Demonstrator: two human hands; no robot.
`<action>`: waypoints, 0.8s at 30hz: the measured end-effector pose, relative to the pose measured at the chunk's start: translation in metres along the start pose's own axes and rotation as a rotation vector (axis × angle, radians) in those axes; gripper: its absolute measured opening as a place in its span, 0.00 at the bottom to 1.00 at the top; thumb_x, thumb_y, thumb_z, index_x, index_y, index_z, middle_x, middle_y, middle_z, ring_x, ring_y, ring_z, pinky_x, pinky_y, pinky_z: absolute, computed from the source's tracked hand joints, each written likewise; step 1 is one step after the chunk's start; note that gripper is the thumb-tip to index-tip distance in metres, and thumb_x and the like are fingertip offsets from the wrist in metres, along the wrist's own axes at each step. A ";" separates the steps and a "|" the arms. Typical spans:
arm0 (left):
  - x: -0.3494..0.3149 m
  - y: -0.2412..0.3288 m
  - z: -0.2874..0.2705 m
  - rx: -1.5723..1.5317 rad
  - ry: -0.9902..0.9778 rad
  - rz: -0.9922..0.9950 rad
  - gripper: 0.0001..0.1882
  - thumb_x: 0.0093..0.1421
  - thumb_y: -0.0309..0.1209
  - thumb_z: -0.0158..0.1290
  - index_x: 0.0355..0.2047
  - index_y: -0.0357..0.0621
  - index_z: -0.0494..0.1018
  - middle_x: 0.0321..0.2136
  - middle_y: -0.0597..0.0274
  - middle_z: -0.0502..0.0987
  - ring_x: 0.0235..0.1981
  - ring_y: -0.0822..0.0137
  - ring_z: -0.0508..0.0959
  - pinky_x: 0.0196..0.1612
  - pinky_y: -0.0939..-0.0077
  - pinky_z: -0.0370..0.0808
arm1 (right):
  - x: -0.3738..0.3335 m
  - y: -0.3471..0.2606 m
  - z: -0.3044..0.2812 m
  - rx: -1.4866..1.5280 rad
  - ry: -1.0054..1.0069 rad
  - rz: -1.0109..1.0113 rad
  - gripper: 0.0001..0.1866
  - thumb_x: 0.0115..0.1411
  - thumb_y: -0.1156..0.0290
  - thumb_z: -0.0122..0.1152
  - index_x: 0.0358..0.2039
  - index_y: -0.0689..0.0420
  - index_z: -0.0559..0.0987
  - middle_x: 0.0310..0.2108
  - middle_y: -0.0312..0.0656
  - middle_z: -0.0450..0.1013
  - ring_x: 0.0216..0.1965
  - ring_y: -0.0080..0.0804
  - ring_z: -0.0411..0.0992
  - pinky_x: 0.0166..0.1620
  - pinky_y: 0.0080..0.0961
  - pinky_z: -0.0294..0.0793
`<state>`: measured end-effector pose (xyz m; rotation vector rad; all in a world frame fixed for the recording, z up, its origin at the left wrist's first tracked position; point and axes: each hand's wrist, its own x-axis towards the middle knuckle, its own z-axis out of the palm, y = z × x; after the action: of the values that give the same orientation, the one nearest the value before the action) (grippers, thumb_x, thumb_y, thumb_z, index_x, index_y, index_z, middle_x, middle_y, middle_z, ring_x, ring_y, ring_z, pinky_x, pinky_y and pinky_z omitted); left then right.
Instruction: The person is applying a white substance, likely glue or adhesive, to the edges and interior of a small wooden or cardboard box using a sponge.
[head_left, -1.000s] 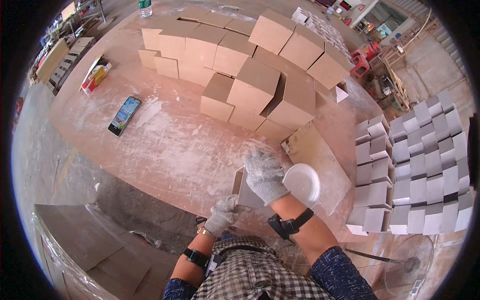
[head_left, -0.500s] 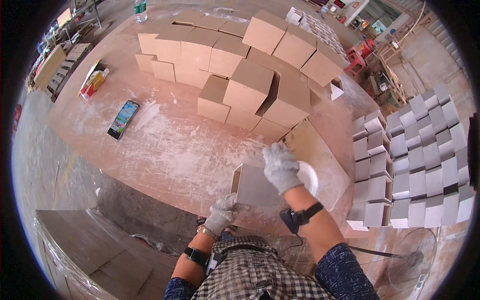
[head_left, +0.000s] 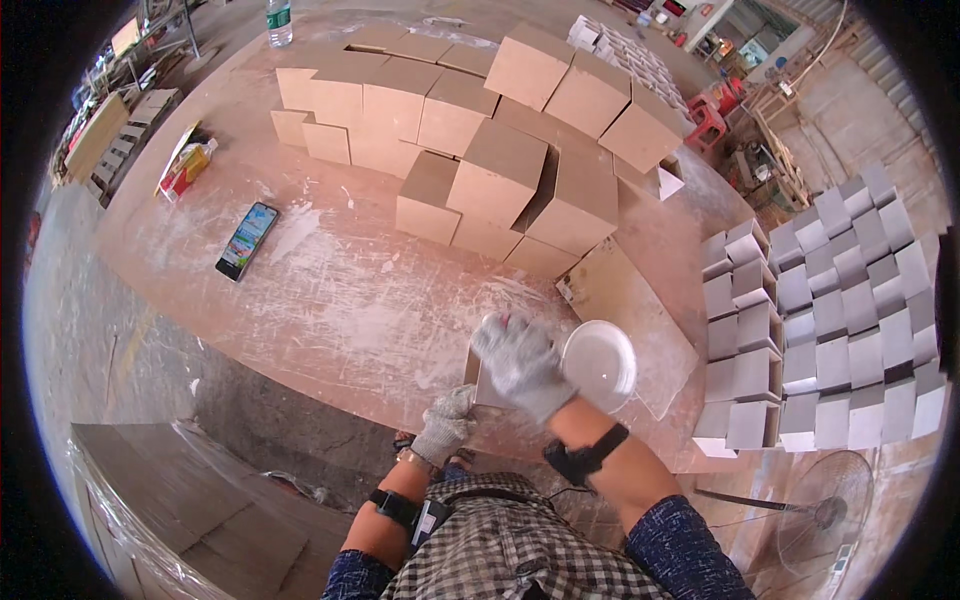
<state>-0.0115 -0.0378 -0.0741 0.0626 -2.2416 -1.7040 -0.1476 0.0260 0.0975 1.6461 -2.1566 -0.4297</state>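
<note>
A grey open-ended box (head_left: pixel 488 393) lies near the front edge of the table, mostly hidden under my right hand. My left hand (head_left: pixel 445 424), in a grey knitted glove, grips the box at its near left corner. Over the top of the box is my right hand (head_left: pixel 522 366), gloved too, with its fingers closed. A small reddish bit shows at its fingertips, but what it holds is hidden. Just right of that hand, a round white dish (head_left: pixel 601 362) rests partly on a thin flat board (head_left: pixel 640 312).
Brown boxes (head_left: pixel 430 100) stand stacked across the back of the table (head_left: pixel 330 290). A phone (head_left: pixel 247 240), a red-yellow packet (head_left: pixel 187 170) and a water bottle (head_left: pixel 279 22) lie or stand to the left. Grey boxes (head_left: pixel 840 320) are piled at right, beside a fan (head_left: pixel 825 512).
My right hand has moved left and toward me, from the box's far right edge to over its top. The white dish is now uncovered. My left hand stays at the box corner.
</note>
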 end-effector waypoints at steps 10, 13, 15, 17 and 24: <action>0.007 0.029 -0.013 0.044 -0.027 -0.023 0.21 0.47 0.33 0.55 0.44 0.45 0.73 0.41 0.50 0.75 0.45 0.48 0.73 0.48 0.60 0.71 | -0.058 -0.007 -0.056 0.498 0.129 0.037 0.10 0.49 0.66 0.54 0.34 0.49 0.76 0.31 0.38 0.68 0.31 0.32 0.69 0.31 0.31 0.68; 0.002 0.019 -0.010 0.085 0.009 -0.033 0.22 0.46 0.29 0.54 0.44 0.45 0.73 0.42 0.49 0.75 0.46 0.47 0.73 0.48 0.60 0.71 | -0.048 0.008 -0.049 0.484 0.042 0.088 0.13 0.53 0.66 0.52 0.40 0.50 0.73 0.38 0.38 0.65 0.33 0.38 0.67 0.31 0.36 0.68; 0.001 0.018 -0.011 0.103 0.011 -0.042 0.22 0.45 0.26 0.53 0.44 0.45 0.72 0.42 0.49 0.75 0.45 0.47 0.73 0.48 0.60 0.71 | -0.036 0.012 -0.030 0.448 -0.003 0.151 0.12 0.53 0.69 0.50 0.40 0.49 0.73 0.37 0.39 0.65 0.34 0.37 0.68 0.31 0.37 0.69; 0.005 0.021 -0.013 0.144 -0.054 -0.102 0.23 0.44 0.25 0.53 0.45 0.45 0.72 0.42 0.49 0.75 0.46 0.47 0.73 0.48 0.60 0.71 | -0.021 0.013 -0.008 0.415 0.044 0.186 0.11 0.52 0.69 0.52 0.39 0.51 0.73 0.36 0.39 0.66 0.33 0.38 0.69 0.33 0.38 0.70; 0.000 0.010 -0.002 -0.131 -0.006 -0.031 0.21 0.45 0.26 0.53 0.44 0.45 0.73 0.42 0.50 0.75 0.46 0.47 0.74 0.48 0.61 0.71 | -0.064 -0.041 -0.035 0.023 -0.066 -0.025 0.13 0.51 0.63 0.50 0.36 0.52 0.74 0.36 0.37 0.64 0.32 0.35 0.66 0.29 0.34 0.65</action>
<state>-0.0098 -0.0368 -0.0641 0.0620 -2.1378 -1.8658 -0.0811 0.0772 0.1016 1.6957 -2.1981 -0.4748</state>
